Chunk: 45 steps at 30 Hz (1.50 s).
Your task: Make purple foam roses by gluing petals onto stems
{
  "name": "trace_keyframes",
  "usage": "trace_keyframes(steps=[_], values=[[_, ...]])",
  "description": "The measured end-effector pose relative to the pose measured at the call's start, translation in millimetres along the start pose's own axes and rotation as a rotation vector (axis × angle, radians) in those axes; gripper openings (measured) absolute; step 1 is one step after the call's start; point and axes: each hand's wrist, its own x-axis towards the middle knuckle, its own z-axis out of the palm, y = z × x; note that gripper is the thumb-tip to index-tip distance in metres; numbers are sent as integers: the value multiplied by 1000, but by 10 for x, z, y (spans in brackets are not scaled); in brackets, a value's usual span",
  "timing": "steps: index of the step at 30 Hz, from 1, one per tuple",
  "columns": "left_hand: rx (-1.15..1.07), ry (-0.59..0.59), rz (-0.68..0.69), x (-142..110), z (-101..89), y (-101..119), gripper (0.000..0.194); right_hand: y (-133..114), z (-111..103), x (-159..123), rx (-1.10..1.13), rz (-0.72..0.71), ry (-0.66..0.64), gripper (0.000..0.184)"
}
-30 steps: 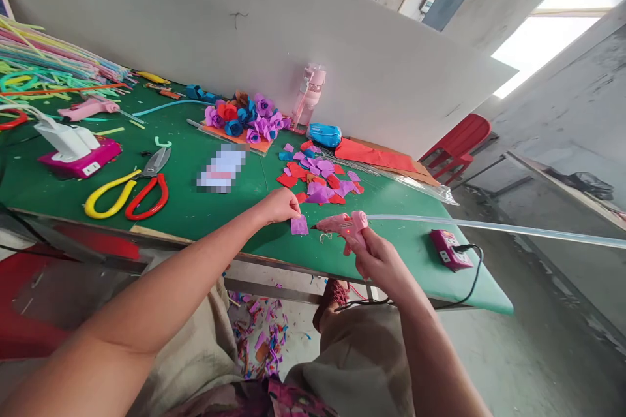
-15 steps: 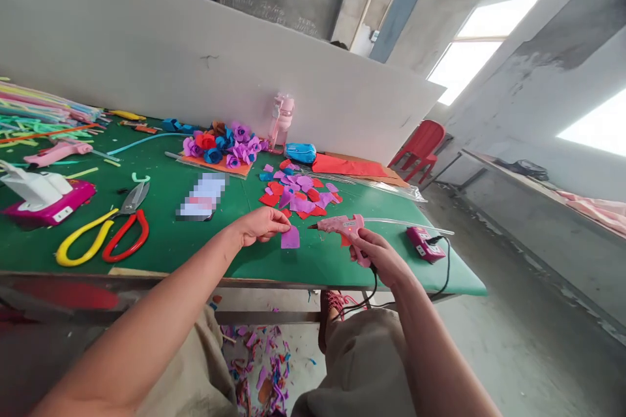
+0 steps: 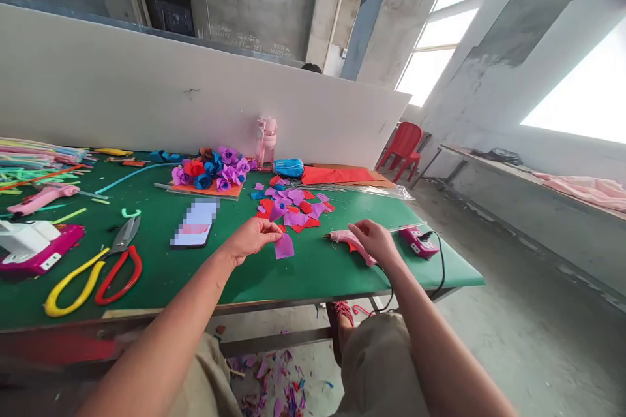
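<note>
My left hand (image 3: 253,239) pinches a small purple paper petal (image 3: 284,247) by its upper edge, just above the green table. To the right, a pink glue gun (image 3: 359,248) lies on its side on the tabletop, nozzle toward the left. Over its rear end hovers my right hand (image 3: 374,239), fingers loosely bent and apart, holding nothing. Purple, red and blue paper pieces (image 3: 296,200) are heaped just beyond both hands. Behind them to the left, finished paper flowers (image 3: 215,168) rest on an orange sheet.
Pliers-like scissors (image 3: 117,254) with yellow and red handles lie at left, beside a phone (image 3: 195,224). A magenta power strip (image 3: 419,243) with a black cord sits at right. A pink bottle (image 3: 267,141) stands against the white partition (image 3: 195,104). Paper scraps litter the floor.
My right hand has let go of the glue gun, which now lies on the table. My left hand still pinches the purple petal. The view has shifted slightly.
</note>
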Motion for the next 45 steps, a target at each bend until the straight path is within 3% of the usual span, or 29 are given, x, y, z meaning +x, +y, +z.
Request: trace_keyframes(steps=[4, 6, 7, 12, 17, 19, 23, 27, 31, 38, 41, 45], values=[[90, 73, 82, 27, 8, -21, 28, -528, 355, -145, 542, -32, -457, 40], [109, 89, 115, 46, 27, -48, 26, -698, 566, -211, 619, 8, -582, 35], [119, 95, 121, 53, 39, -59, 25, -746, 661, -233, 636, 53, -583, 33], [130, 109, 110, 67, 104, -73, 25, -733, 896, -230, 813, 177, -513, 26], [88, 194, 151, 58, 111, 2, 35, -670, 779, -102, 944, 199, -196, 29], [89, 228, 198, 39, 99, 39, 37, -681, 705, -56, 986, 208, -128, 30], [196, 292, 370, -17, 92, 72, 36, -745, 609, -18, 1075, 209, -88, 29], [251, 351, 473, -69, 140, 56, 23, -800, 566, -28, 1111, 150, -86, 28], [264, 335, 540, -74, 181, 16, 13, -812, 493, -50, 1037, 53, -22, 29], [490, 441, 748, -21, 169, -14, 10, -783, 406, -87, 982, -30, 39, 29], [408, 398, 697, -25, 216, 2, 10, -787, 436, -103, 986, -22, 53, 29], [198, 316, 464, -11, 321, -21, 16, -801, 500, -117, 1032, 40, 58, 28]])
